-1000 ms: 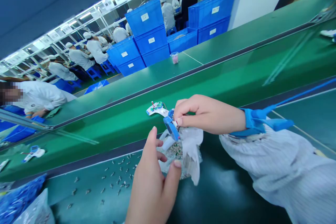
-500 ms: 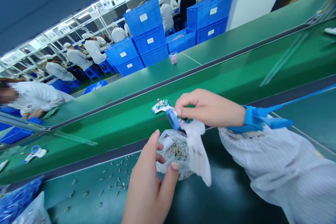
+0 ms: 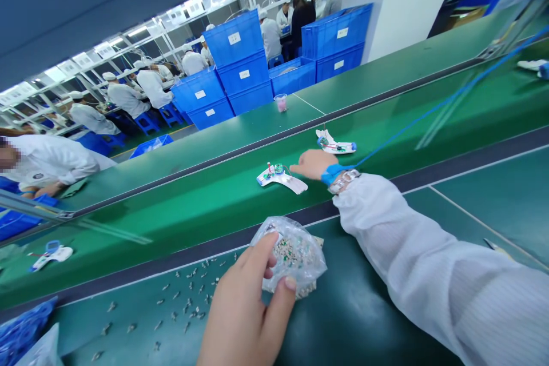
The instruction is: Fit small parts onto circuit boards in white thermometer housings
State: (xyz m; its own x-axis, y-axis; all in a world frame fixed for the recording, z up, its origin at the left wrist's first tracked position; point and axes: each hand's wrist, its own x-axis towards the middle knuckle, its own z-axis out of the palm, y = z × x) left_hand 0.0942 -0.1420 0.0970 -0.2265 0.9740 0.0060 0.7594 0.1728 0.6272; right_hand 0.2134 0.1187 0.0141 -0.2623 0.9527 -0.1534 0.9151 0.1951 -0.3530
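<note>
My left hand [image 3: 249, 309] pinches a clear plastic bag of small parts [image 3: 291, 254] that rests on the dark table near the front. My right hand [image 3: 312, 163] reaches out over the green conveyor belt [image 3: 206, 200], just right of a white shell piece with a small circuit board [image 3: 281, 177]. Its fingers are curled down onto the belt and I cannot see whether they hold anything. A blue wrist strap [image 3: 332, 172] with a cord sits on that wrist. A second white piece with a board [image 3: 335, 144] lies just beyond the hand.
Several tiny loose parts [image 3: 184, 297] are scattered on the dark table at lower left. Another white piece [image 3: 50, 253] lies on the belt far left. Stacked blue crates [image 3: 240, 68] and a small cup [image 3: 281, 102] stand behind. People in white coats work along the lines.
My right hand left the bag and reached out over the belt; the white shell piece it was holding now lies on the belt. The left hand still grips the bag.
</note>
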